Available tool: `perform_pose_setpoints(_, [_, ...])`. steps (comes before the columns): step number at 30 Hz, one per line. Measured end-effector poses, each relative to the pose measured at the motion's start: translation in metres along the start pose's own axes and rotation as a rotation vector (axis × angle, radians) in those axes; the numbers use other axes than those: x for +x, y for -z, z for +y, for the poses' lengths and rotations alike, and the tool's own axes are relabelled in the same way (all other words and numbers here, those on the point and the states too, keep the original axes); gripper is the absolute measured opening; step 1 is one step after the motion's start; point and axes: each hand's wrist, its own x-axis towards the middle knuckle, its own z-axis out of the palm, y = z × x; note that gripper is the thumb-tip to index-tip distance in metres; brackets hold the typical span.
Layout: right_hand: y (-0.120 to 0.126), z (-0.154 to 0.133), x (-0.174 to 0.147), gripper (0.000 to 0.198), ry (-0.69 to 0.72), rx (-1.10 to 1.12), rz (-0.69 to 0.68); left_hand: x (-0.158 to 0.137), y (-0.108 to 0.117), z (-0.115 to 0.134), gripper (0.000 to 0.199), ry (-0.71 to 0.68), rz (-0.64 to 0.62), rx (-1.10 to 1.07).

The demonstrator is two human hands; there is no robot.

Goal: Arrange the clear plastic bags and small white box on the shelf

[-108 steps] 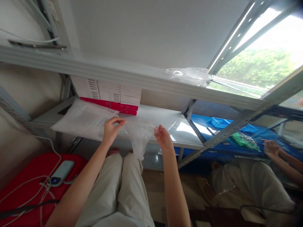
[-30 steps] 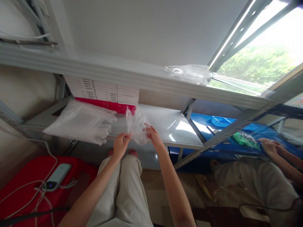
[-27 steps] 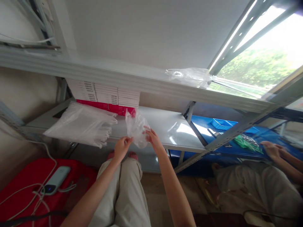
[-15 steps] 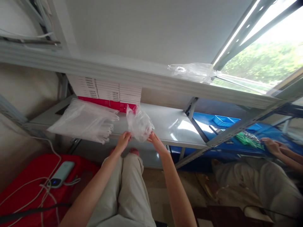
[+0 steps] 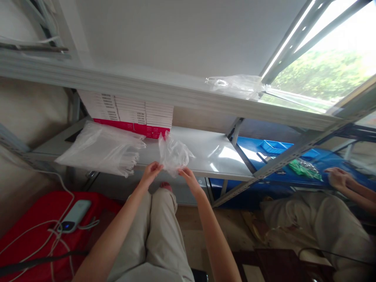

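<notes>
Both my hands hold one clear plastic bag (image 5: 174, 153) upright above the front edge of the grey metal shelf (image 5: 205, 152). My left hand (image 5: 150, 173) pinches its lower left corner. My right hand (image 5: 188, 177) pinches its lower right side. The bag bulges upward between them. A stack of flat clear plastic bags (image 5: 100, 148) lies on the shelf just left of my left hand.
White and red boxes (image 5: 129, 117) are stacked at the shelf's back. Another clear bag (image 5: 235, 85) lies on the upper shelf. A power bank with cables (image 5: 72, 215) rests on a red surface at left. Another person's hand (image 5: 337, 178) is at the blue shelf with green items (image 5: 302, 169).
I pulled one bag off the stack and raised it between both hands. Over the last second my hands shifted slightly and the bag puffed out.
</notes>
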Motion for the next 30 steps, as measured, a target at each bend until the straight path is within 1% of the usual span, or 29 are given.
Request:
perform_pose_setpoints(5, [0.006, -0.004, -0.009, 0.035, -0.035, 0.244, 0.095, -0.006, 0.009, 0.000, 0.041, -0.026, 0.041, -0.111])
perform_pose_setpoints(8, [0.008, -0.003, -0.013, 0.031, -0.042, 0.316, 0.168, -0.007, 0.011, -0.003, 0.037, 0.026, 0.033, -0.248])
perform_pose_setpoints(10, [0.011, -0.002, -0.016, 0.030, -0.028, 0.299, 0.188, -0.008, 0.013, -0.005, 0.034, 0.079, 0.053, -0.320])
perform_pose_setpoints(12, [0.018, 0.000, -0.018, 0.034, -0.006, 0.228, 0.151, -0.008, 0.017, -0.009, 0.033, 0.125, 0.107, -0.364])
perform_pose_setpoints(14, [0.029, 0.002, -0.018, 0.039, -0.013, 0.097, 0.052, -0.008, 0.023, -0.013, 0.032, 0.161, 0.158, -0.398])
perform_pose_setpoints(16, [0.045, 0.002, -0.016, 0.036, -0.028, -0.077, -0.044, -0.008, 0.030, -0.016, 0.031, 0.193, 0.192, -0.432])
perform_pose_setpoints(17, [0.054, 0.001, -0.013, 0.032, -0.022, -0.159, -0.062, -0.007, 0.032, -0.018, 0.031, 0.207, 0.207, -0.443])
perform_pose_setpoints(18, [0.064, -0.001, -0.009, 0.028, -0.002, -0.223, -0.052, -0.007, 0.034, -0.019, 0.032, 0.216, 0.220, -0.448])
perform_pose_setpoints(20, [0.082, -0.007, -0.001, 0.024, 0.069, -0.301, 0.033, -0.008, 0.036, -0.021, 0.034, 0.225, 0.244, -0.443])
perform_pose_setpoints(22, [0.098, -0.015, 0.007, 0.025, 0.152, -0.375, 0.126, -0.012, 0.035, -0.022, 0.038, 0.226, 0.271, -0.421])
perform_pose_setpoints(24, [0.110, -0.021, 0.009, 0.026, 0.230, -0.496, 0.173, -0.019, 0.031, -0.023, 0.043, 0.240, 0.303, -0.388])
perform_pose_setpoints(26, [0.119, -0.020, 0.006, 0.024, 0.271, -0.641, 0.165, -0.029, 0.026, -0.027, 0.045, 0.274, 0.298, -0.358])
perform_pose_setpoints(27, [0.122, -0.017, 0.003, 0.023, 0.265, -0.703, 0.146, -0.035, 0.024, -0.030, 0.046, 0.295, 0.279, -0.347])
perform_pose_setpoints(30, [0.134, -0.005, -0.007, 0.023, 0.182, -0.798, 0.059, -0.049, 0.018, -0.043, 0.046, 0.355, 0.225, -0.311])
